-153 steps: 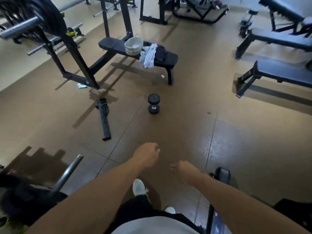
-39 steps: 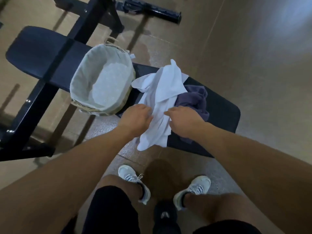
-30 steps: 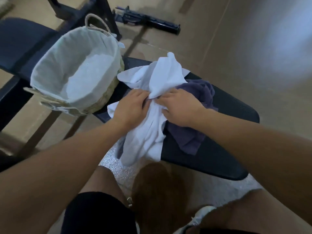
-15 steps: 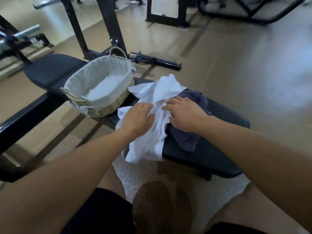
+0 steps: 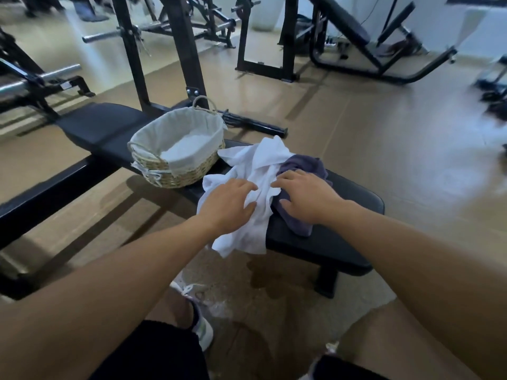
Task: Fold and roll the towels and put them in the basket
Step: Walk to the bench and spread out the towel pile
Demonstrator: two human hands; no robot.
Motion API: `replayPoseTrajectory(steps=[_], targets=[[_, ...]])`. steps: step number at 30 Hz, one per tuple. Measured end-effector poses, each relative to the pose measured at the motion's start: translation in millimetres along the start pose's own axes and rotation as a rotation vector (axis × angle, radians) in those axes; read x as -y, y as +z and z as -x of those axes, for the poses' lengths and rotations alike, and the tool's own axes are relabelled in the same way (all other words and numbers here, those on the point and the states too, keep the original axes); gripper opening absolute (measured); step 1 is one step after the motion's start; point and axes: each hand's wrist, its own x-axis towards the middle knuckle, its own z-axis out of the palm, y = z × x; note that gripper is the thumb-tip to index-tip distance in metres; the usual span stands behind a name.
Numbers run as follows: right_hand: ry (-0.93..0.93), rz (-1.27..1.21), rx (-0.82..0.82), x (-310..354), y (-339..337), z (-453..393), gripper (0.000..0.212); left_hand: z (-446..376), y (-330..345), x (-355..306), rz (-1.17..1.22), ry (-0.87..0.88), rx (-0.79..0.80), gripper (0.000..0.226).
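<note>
Towels (image 5: 255, 171): spread fingers (image 5: 248, 187) of both hands rest on them.

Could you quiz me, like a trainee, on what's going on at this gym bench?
1. True or false: the basket already holds a rolled towel.
2. Which towel lies on top: A) the white towel or B) the purple towel?
3. Fill in: the basket and both towels sit on a black ____.

Key
1. False: only its pale lining shows inside.
2. A: the white one lies over the purple one's edge, with the left hand on it and the right hand across both.
3. Bench.
</note>
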Motion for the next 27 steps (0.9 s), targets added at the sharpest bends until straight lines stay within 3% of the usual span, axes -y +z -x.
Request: replayPoseTrajectory(steps=[10, 14, 17, 23, 25, 27], targets=[[0.070, -0.047, -0.042, -37.0, 28.7, -54.7, 0.042, -49.4, 38.0, 29.6, 0.075, -0.073, 0.107, 0.052], [0.133, -0.047, -0.069, -43.9, 64.1, -75.9, 0.043, -64.4, 68.9, 36.5, 0.073, -0.081, 0.005, 0.048], [0.102, -0.087, -0.098, -39.8, 59.9, -97.1, 0.039, -83.7, 74.2, 35.1, 0.117, -0.044, -0.008, 0.040], [0.034, -0.050, -0.165, -32.6, 60.5, -93.3, 0.034, -89.2, 65.8, 44.6, 0.243, 0.007, 0.062, 0.045], [0.134, -0.130, -0.359, -35.8, 54.7, -94.9, 0.033, -88.0, 61.5, 46.0, 0.245, 0.003, 0.100, 0.040], [0.353, -0.090, -0.369, -43.9, 46.7, -96.0, 0.046, -86.2, 57.6, 45.8, 0.256, -0.015, 0.098, 0.032]])
